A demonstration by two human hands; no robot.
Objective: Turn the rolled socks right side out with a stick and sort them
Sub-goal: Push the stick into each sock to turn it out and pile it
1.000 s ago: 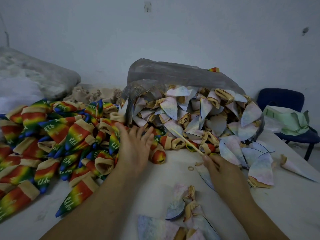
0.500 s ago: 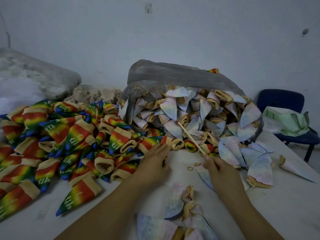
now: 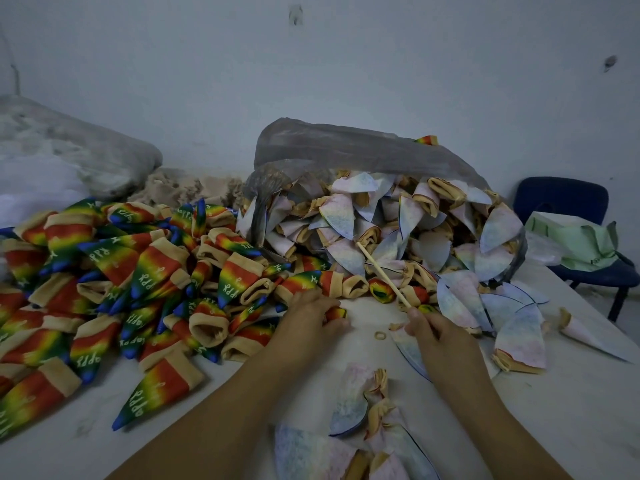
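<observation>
- White surface (image 3: pixel 571 410).
- Heap of rainbow socks (image 3: pixel 104 289) covers its left side.
- Grey plastic bag (image 3: pixel 346 147) at the back spills pale rolled socks (image 3: pixel 498 230).
- Small rubber band (image 3: pixel 380 335) lies near the middle.

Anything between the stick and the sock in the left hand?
Nothing visible. Between the rolled sock in the left hand and the stick in the right hand lies only bare table and a rubber band.
</observation>
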